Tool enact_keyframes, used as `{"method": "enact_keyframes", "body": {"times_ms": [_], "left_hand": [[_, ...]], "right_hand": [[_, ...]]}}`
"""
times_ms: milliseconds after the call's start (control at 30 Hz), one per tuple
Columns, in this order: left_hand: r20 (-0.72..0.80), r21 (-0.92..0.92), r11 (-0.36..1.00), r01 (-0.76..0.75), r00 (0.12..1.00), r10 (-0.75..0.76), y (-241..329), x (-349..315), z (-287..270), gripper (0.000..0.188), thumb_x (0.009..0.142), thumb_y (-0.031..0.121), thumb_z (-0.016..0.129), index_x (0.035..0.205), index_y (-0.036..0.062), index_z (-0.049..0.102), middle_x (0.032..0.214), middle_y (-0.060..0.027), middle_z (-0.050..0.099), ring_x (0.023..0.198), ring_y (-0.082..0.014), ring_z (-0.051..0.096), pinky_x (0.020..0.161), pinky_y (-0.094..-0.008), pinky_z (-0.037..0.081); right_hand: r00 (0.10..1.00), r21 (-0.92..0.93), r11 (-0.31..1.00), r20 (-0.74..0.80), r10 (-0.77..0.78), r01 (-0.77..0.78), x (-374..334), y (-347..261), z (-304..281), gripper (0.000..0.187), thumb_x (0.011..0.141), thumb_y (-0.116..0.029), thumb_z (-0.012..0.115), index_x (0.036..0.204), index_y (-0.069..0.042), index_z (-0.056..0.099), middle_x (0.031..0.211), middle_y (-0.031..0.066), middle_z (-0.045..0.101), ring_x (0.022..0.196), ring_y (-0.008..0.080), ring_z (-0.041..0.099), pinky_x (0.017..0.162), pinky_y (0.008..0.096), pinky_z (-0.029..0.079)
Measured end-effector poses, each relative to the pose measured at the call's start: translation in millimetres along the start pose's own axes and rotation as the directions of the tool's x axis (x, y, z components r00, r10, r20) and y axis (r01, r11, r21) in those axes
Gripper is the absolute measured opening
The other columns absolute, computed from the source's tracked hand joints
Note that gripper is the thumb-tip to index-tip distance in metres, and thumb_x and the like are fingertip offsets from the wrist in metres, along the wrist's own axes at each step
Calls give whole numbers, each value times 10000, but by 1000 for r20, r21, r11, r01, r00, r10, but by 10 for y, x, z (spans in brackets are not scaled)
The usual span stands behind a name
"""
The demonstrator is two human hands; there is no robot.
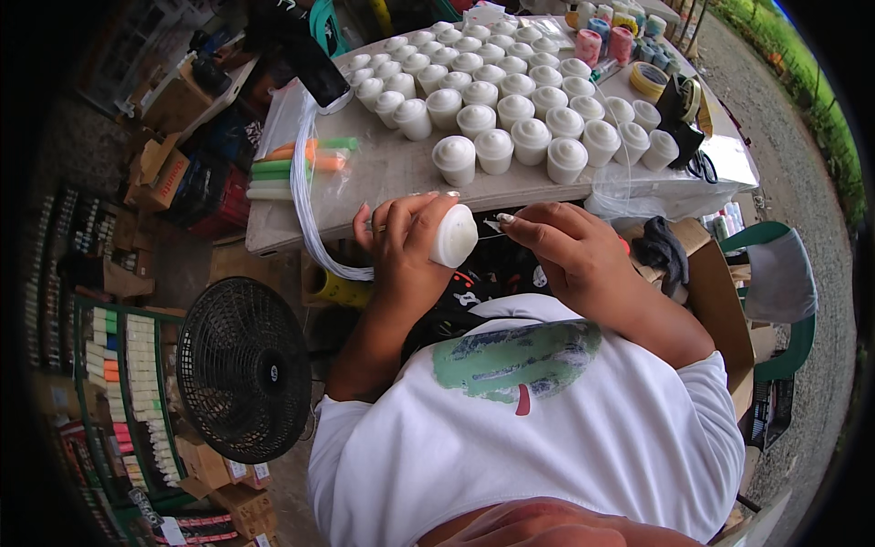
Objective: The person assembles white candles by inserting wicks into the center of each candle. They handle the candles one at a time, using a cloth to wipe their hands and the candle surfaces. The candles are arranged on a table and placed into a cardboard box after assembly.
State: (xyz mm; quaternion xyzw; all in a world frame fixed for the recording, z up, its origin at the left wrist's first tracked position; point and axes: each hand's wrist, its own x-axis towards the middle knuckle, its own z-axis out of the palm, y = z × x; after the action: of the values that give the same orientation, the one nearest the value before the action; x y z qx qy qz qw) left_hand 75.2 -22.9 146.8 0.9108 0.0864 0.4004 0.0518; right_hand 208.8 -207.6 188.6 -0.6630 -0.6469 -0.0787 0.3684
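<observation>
Surroundings: work area, open on the right

Large pale table (387, 169) across the upper middle. Left side dim: second table (219, 102) further back, cardboard carton (160, 178) on the grey floor (187, 260). Lower left: black fan (244, 369), round grille, beside a green-framed rack (167, 387) of small multicoloured items (too small to identify). Right: green chair (802, 345), pale grey cloth (782, 273) over its back. Beyond it, gravel ground (825, 251) and green grass (811, 77). Daylight brightest at upper right.
</observation>
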Motion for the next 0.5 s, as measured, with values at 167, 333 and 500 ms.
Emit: {"method": "enact_keyframes", "body": {"times_ms": [167,333,500], "left_hand": [[-26,-111,994,-11,1000,8,-34,14,40,620,626,161,820,1186,145,557,1134,-26,610,1086,-242,558,1065,-481,223],[-122,-86,989,-118,987,107,-48,23,92,590,650,170,816,1178,145,553,1152,-32,611,1119,-243,559,1074,-469,215],[-132,-26,985,-168,978,163,-33,29,91,558,678,166,800,1177,168,552,1160,-22,602,1135,-245,553,1075,-473,209]], "right_hand": [[993,167,981,-60,106,-94,-55,79,40,414,747,69,635,1129,-92,624,987,89,620,862,293,630,706,375,526],[993,237,965,-11,115,-109,-38,6,49,398,758,67,636,1126,-86,625,996,89,618,909,287,619,737,376,521],[999,124,992,-39,13,-8,10,-29,63,412,734,66,640,1116,-88,632,1019,79,616,922,278,609,757,368,518]]}}
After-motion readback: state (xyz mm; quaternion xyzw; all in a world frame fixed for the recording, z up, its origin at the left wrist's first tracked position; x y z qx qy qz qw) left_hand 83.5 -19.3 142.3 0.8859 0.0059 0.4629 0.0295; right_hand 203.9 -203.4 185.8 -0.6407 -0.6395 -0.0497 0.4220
